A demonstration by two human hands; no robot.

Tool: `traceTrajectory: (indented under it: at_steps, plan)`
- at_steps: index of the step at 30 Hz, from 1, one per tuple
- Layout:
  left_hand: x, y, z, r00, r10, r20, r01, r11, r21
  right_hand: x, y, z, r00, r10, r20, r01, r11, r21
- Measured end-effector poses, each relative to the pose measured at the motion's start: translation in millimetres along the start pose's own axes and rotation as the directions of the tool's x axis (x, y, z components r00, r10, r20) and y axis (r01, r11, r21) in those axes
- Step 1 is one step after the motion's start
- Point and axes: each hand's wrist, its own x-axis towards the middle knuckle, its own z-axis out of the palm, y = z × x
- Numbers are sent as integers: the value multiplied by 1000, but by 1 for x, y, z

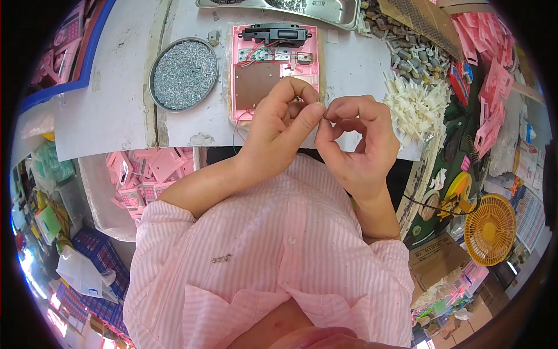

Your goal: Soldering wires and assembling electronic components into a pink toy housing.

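Both of my hands meet at the fingertips just in front of a pink plastic casing (314, 68) lying on the table. My left hand (279, 128) is closed in a pinch, thumb against finger. Opposite it, my right hand (363, 142) pinches at the same spot. Whatever is between the fingertips is too small to make out. In the casing lie a brown board (254, 81), a black plastic mechanism (273, 35) along the far edge and thin red and green wires (251, 56). A loose wire hangs off its near left side by my left wrist.
Left of the casing stands a round metal dish (184, 74) heaped with small screws. White plastic pieces (414, 107) and small grey motors (410, 61) are piled on the right. A metal tray (325, 10) is at the back. Below the table's left edge, a box (96, 192) holds pink casings.
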Motion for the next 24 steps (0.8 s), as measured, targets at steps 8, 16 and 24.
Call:
traceTrajectory:
  at_steps: [8,16,24]
  plan:
    - [2,-2,7,995,76,-72,-75,997,15,-1,0,2,999,-42,-24,42,999,-12]
    - [2,-2,6,994,88,-65,-84,995,59,1,0,0,997,-71,25,72,997,-43]
    - [2,-2,6,994,94,-55,-88,991,96,3,2,1,992,-124,19,125,991,-53]
